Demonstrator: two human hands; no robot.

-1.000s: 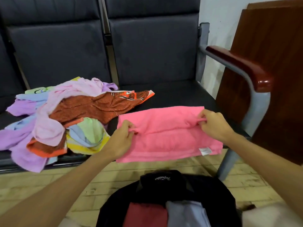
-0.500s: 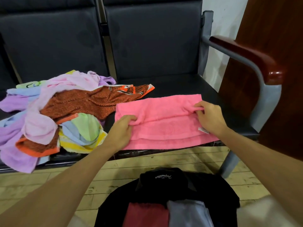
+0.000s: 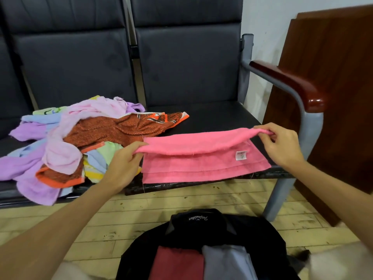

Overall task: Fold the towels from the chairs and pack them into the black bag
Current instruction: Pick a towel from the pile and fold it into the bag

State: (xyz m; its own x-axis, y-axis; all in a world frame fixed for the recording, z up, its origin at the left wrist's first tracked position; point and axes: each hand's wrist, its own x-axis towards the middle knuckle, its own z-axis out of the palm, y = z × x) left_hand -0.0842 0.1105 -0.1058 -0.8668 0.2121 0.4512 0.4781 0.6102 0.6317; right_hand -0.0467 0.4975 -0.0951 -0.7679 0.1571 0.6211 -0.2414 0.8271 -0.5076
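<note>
**Item:** pink rectangular terry towel (image 3: pixel 201 164) with a small white label near its right end. It lies across the front of the black padded seat surface (image 3: pixel 212 118), with its near edge at the seat's lip.

**Hold:** the left hand (image 3: pixel 125 164) pinches the towel's left end. The right hand (image 3: pixel 282 144) pinches its right end. The hands are well apart, and the towel's far edge is raised taut between them, probably to keep the fold line straight while it comes over the lower layer.

**Stage (judged):** lengthwise fold half made, towel not yet packed.

**Left of the pink towel, just beside it:** loose heap of lilac, brown-orange, blue and green towels (image 3: pixel 70 142), unfolded.

**Nearer the person than the pink towel, on the wooden plank floor (image 3: pixel 141 209):** open black fabric bag (image 3: pixel 197 219). It holds a red folded towel (image 3: pixel 177 261) and a grey folded towel (image 3: pixel 226 261) side by side. The bag seems placed for a short carry.
</note>
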